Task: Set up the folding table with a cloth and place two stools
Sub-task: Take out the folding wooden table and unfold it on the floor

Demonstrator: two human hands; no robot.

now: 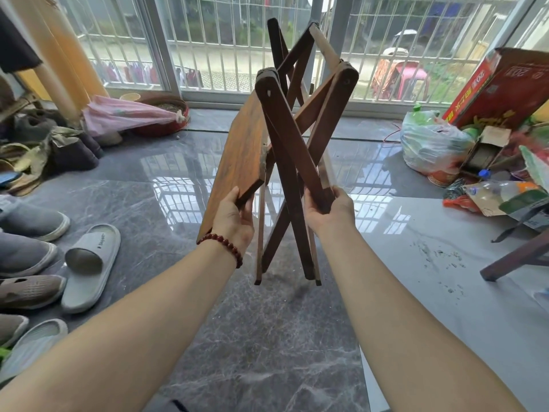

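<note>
Well, open floor point(267, 337) lay between slippers point(89, 263) and a stuffed plastic bag point(430, 144); over it hung the half-folded folding table point(285, 162), left hand point(234, 215) fingers clamped on its top's edge, right hand point(326, 209) fingers clamped round a leg.

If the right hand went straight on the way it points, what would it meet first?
The crossed table legs: the right hand already grips one of them. What lies beyond them is unclear.

Head camera looks down, near folding table point(237, 150)
</note>
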